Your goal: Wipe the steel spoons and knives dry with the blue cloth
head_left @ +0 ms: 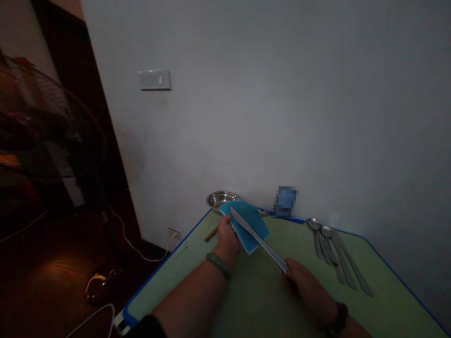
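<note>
My left hand (227, 237) is closed on a folded blue cloth (248, 225), held just above the green table (253, 300). A long metal knife (259, 240) lies across the cloth, its blade pointing up and left. My right hand (305, 284) grips the knife's handle end low on the table. A green bangle circles my left wrist and a dark band my right.
A steel bowl (221, 199) sits at the table's far left corner by the white wall. Several spoons and knives (336, 253) lie in a row at the right. A blurred blue object (286, 202) stands at the back edge. A fan (45, 122) and cables are on the floor to the left.
</note>
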A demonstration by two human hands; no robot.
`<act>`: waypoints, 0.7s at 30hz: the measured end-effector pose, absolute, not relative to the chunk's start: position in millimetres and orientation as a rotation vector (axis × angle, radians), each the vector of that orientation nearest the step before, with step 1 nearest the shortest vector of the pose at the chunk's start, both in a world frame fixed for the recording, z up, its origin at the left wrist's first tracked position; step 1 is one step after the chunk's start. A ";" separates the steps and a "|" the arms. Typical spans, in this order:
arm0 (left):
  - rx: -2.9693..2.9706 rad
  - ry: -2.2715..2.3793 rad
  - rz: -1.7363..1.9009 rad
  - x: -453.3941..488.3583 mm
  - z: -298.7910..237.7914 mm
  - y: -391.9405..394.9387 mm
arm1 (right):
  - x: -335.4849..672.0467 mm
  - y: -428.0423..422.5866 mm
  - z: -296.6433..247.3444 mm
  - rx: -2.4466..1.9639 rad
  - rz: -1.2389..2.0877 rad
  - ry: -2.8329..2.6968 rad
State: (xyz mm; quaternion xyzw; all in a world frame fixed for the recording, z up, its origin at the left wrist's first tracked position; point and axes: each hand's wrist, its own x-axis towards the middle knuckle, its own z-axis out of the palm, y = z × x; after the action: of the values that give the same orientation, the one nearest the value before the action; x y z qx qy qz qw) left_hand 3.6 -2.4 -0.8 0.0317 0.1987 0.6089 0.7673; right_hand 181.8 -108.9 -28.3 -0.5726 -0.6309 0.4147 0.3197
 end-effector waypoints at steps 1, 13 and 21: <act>0.107 0.471 1.318 3.6 -1.2 -2.1 | 181.7 -108.9 -28.1 -1.507 1.088 -1.662; 0.258 0.544 1.275 2.8 -6.4 0.1 | 180.5 -109.4 -25.3 -1.536 1.086 -1.656; 0.250 0.565 1.270 4.4 -4.3 -3.2 | 178.3 -110.9 -22.7 -1.551 1.089 -1.644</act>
State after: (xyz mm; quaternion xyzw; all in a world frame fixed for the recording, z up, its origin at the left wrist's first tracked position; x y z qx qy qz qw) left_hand 4.4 -3.2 -4.3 0.1149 0.2594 0.5834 0.7610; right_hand 178.3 -110.9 -22.7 -0.5876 -0.6226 0.4126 0.3111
